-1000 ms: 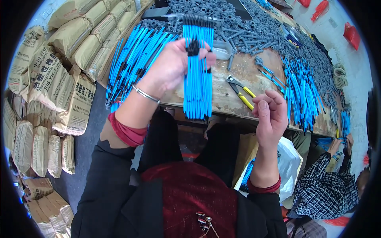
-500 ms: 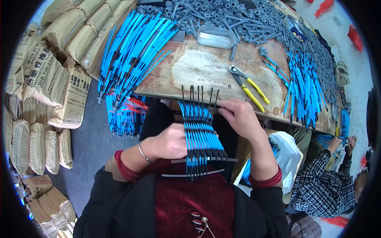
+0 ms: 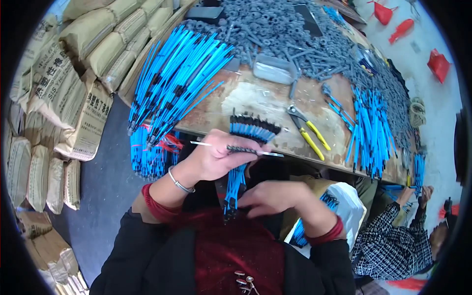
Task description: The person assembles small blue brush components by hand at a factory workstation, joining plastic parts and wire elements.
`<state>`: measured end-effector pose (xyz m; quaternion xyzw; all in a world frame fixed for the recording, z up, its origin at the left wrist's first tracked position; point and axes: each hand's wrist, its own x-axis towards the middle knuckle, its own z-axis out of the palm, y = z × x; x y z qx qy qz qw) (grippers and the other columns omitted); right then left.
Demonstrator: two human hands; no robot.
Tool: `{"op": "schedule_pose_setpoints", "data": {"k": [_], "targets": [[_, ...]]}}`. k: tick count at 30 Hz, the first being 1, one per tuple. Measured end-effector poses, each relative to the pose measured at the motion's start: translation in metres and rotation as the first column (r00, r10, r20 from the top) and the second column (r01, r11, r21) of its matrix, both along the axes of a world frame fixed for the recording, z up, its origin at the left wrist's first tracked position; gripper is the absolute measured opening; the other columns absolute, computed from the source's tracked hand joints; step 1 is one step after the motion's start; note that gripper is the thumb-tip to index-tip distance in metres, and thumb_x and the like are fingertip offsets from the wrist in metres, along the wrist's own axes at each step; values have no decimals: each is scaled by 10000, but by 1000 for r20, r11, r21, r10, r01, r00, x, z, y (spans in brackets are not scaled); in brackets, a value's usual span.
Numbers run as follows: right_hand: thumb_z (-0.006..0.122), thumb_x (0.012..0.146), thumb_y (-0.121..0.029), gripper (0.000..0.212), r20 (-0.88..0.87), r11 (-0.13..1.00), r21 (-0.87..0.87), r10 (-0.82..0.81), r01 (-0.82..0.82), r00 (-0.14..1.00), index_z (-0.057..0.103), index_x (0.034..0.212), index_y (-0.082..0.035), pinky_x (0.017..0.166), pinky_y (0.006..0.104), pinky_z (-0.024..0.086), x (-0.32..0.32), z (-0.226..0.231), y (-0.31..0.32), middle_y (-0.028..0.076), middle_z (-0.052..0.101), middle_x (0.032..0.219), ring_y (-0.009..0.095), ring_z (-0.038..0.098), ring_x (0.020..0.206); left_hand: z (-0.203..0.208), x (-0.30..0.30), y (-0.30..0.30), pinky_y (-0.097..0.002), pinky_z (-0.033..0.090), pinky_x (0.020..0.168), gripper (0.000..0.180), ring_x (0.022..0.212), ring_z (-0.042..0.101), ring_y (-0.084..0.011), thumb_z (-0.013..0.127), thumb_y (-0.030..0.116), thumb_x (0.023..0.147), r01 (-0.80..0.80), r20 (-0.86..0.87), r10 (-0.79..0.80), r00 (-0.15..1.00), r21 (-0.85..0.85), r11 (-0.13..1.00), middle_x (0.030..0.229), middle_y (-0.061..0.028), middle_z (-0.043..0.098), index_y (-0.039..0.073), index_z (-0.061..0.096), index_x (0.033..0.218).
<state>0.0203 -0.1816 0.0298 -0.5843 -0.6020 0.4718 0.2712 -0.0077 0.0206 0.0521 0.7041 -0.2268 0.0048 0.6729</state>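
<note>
My left hand (image 3: 219,157) is closed around a bundle of thin blue rods (image 3: 255,130) with black ends. The far ends fan out toward the table edge, and the near ends gather into a narrow bunch pointing at my chest. A thin pale strip (image 3: 271,154) lies crosswise at the bundle, sticking out on both sides of my left fist. My right hand (image 3: 275,194) is beside the bundle's near end, fingers apart and pointing at it; whether the fingertips touch the rods is hard to see. Yellow-handled pliers (image 3: 312,135) lie open on the wooden table (image 3: 211,110).
Grey plastic parts (image 3: 275,29) are heaped at the back, by a clear tray (image 3: 274,69). Blue rods (image 3: 172,78) lie left, more (image 3: 371,132) right. A white-lined bag (image 3: 351,201) stands lower right. Paper sacks (image 3: 88,115) stack left. A co-worker (image 3: 398,238) sits far right.
The bundle has shifted toward the table, its far end now fanned and its near end bunched. My left hand has risen with it; my right hand has moved from the far end to the near end.
</note>
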Motion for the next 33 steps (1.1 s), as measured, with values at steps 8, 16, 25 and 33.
{"op": "schedule_pose_setpoints", "data": {"k": [8,16,25,33], "targets": [[597,828,-169,313,145,919,355,-233,169,962,547,1093,-10,814,403,453,18,34,-5,173,598,957,320,571,915,5,0,-5,-353,489,810,97,866,652,-262,585,18,764,-20,97,13,995,71,997,949,-163,669,-15,641,835],[594,701,-157,91,415,450,671,-886,589,205,666,672,-111,616,417,485,192,36,16,120,636,734,325,608,691,-10,-18,4,-364,496,792,45,820,657,-266,623,10,705,-162,-125,161,979,7,987,842,-177,667,-16,621,742],[574,730,-136,148,699,569,410,-698,713,155,685,794,-62,660,411,524,261,-17,97,115,668,846,278,654,785,-55,-16,24,-356,522,728,174,773,651,-294,595,-90,613,-295,-435,300,849,81,952,818,-201,648,-46,609,780],[576,747,-174,151,753,545,457,-658,703,21,700,812,-119,660,363,519,263,-38,100,77,666,880,238,650,823,-6,3,2,-352,503,617,102,669,641,-273,597,34,759,-59,-168,105,980,257,964,779,-166,660,-22,652,824]]}}
